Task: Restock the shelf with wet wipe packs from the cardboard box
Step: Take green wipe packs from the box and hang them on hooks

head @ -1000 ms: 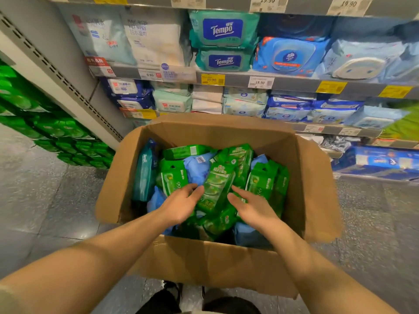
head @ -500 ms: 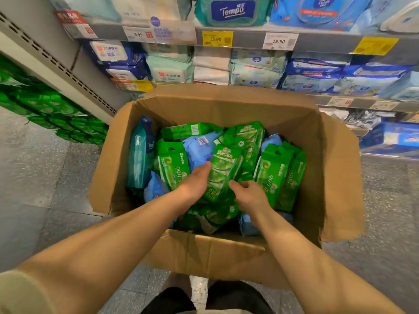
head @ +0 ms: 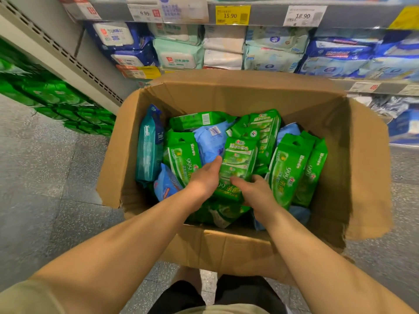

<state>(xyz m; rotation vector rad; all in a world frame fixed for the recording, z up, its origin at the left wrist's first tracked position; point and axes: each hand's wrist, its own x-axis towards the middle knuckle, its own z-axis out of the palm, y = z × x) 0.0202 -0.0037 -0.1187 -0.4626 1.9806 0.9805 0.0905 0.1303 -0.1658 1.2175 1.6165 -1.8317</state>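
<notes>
Since half a second ago both hands have closed in: left hand [head: 205, 177] and right hand [head: 255, 189] grasp one green pack [head: 238, 164] inside the cardboard box [head: 362, 177]; blue packs [head: 209, 141] crowd it; shelf [head: 267, 18] behind.

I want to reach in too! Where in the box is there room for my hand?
Crowded: green packs fill the cardboard box around both hands, left and right. Free: the gap between those packs and the right wall, and a strip along the far wall behind the packs.

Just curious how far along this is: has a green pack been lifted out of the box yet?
No, both hands grasp a green pack inside the cardboard box.
</notes>
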